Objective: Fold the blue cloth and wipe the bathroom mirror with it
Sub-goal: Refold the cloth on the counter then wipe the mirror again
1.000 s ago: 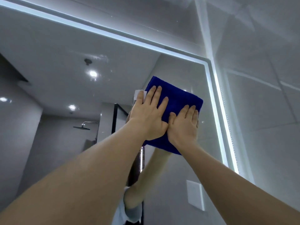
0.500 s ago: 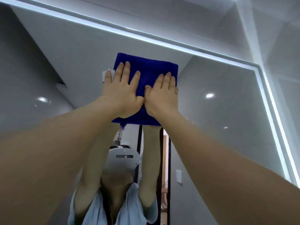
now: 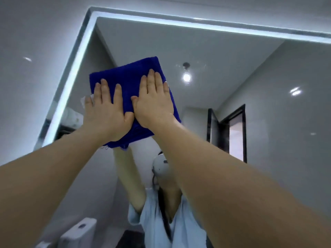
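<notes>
The folded blue cloth (image 3: 129, 81) lies flat against the bathroom mirror (image 3: 232, 72), near its upper left corner. My left hand (image 3: 105, 113) presses on the cloth's left part with straight fingers, its outer fingers reaching past the cloth's edge. My right hand (image 3: 154, 102) presses flat on the right part, fingers together and pointing up. The two thumbs meet in the middle. A white label shows at the cloth's left edge by my left fingers.
The mirror has a lit strip (image 3: 68, 81) along its top and left edges. In the reflection I see my raised arms, a light blue shirt (image 3: 154, 221), a dark-framed doorway (image 3: 232, 133) and a toilet cistern (image 3: 77, 233). Grey tiled wall (image 3: 26, 86) lies left of the mirror.
Both hands have slid the cloth leftward across the mirror, from near the right edge to near the upper left corner. The cloth has tilted a little under the hands.
</notes>
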Demonstrator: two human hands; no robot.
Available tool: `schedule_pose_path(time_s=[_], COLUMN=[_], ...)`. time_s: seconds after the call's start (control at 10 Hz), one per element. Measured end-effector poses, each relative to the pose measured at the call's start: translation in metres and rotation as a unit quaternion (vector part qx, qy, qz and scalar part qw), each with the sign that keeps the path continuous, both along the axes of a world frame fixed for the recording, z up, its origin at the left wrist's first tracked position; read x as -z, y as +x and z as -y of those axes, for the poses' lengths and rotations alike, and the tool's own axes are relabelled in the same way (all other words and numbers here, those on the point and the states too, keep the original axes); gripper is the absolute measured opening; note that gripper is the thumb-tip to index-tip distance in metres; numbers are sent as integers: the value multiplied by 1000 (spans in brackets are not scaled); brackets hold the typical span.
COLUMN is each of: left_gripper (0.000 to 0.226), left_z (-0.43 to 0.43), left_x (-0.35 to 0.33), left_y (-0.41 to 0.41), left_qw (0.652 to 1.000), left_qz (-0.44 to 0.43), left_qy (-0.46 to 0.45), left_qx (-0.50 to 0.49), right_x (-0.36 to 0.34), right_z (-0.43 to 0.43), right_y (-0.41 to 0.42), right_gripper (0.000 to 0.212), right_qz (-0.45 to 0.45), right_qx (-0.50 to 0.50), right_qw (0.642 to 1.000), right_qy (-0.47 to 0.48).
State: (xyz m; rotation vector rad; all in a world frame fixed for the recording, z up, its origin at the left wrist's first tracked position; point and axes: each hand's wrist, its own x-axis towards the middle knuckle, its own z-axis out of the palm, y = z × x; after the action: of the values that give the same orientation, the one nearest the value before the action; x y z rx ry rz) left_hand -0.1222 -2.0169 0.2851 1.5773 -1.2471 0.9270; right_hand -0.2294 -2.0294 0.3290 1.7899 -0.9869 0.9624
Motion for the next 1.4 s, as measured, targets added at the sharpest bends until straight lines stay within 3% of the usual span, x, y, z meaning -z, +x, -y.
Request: schedule_pose_path(time_s=[0.3,0.8,1.1,1.4], left_gripper=[68,72,74,79], left_z=[-3,6,5,8], left_x=[69,108,114,102], left_y=[89,54,-11,-143], left_qw=[994,975,971,977], left_qz=[-112,-215,-231,-194], left_qy=[-6,-34,-4,0], left_qx=[4,38,53,92], right_x=[41,69,74,65], right_z=[-4,-7,-4,-4], right_y=[105,86,25,-109], right_gripper=[60,59,60,60], right_qz=[-119,-187,-205,-173], right_qx=[5,20,37,85], right_qw=[993,982,978,981], right_qy=[2,11,8,10])
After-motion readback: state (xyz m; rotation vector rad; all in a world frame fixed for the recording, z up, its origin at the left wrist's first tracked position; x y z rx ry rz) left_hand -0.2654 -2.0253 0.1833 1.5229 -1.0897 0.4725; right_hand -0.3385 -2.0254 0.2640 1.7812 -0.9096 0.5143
